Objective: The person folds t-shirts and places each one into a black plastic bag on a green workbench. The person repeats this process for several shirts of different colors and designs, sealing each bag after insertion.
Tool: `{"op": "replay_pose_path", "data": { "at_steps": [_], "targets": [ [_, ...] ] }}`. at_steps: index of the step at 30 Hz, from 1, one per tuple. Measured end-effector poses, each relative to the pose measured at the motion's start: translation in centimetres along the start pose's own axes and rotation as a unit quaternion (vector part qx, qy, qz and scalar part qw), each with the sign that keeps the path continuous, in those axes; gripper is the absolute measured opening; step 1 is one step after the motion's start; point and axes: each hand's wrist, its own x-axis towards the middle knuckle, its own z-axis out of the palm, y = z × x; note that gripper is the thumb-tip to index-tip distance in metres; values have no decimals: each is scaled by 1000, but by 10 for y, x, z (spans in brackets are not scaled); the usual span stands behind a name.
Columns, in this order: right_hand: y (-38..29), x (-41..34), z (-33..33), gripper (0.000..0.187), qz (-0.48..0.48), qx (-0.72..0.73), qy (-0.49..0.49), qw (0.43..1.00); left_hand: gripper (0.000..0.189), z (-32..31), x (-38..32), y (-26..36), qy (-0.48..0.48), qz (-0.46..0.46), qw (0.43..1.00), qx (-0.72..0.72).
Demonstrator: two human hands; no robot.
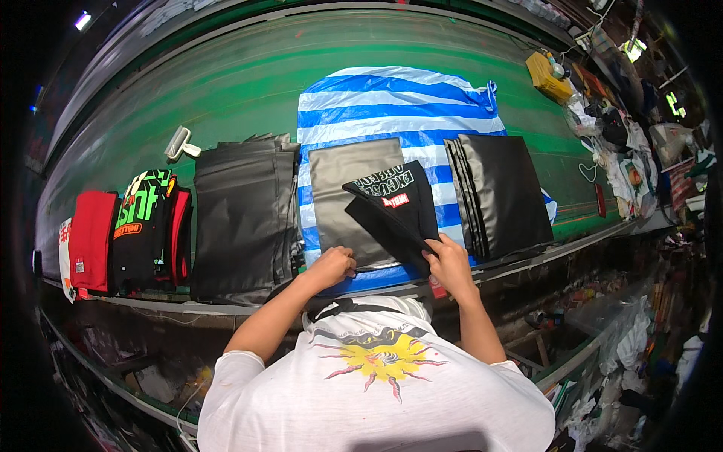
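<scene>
A folded black printed garment [418, 195] hangs tilted from my right hand [452, 264], whose fingers pinch its near edge; a red tag dangles below. Under the garment lies a dark plastic bag [353, 164], flat on a blue-and-white striped plastic sheet [350, 117]. My left hand [333, 264] is at the bag's near left corner with its fingers curled; whether they grip the bag's edge is unclear. To the left is a thick stack of black plastic bags [243, 214]. On the right, filled black bags [502, 192] overlap in a pile.
Folded garments, red [93, 237] and black printed [138, 243], stand at the left of the long green table [237, 90]. Behind the bag stack lies a white-handled lint roller [181, 144]. A yellow box [547, 78] and heaped cloth and plastic [632, 175] occupy the right end.
</scene>
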Motion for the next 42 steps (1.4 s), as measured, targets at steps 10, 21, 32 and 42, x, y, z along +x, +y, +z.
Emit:
{"op": "replay_pose_path", "data": {
  "at_steps": [10, 21, 32, 42],
  "targets": [
    [-17, -21, -65, 26, -44, 43, -35, 998, 29, -22, 7, 14, 30, -45, 997, 60],
    [-3, -45, -113, 33, -18, 215, -182, 959, 80, -66, 16, 32, 191, 71, 979, -3],
    [-61, -38, -71, 24, -32, 0, -40, 999, 78, -72, 39, 96, 261, 67, 962, -47],
    [-61, -16, -39, 15, -80, -29, 2, 996, 80, -65, 38, 112, 232, 115, 963, -78]
  ]
}}
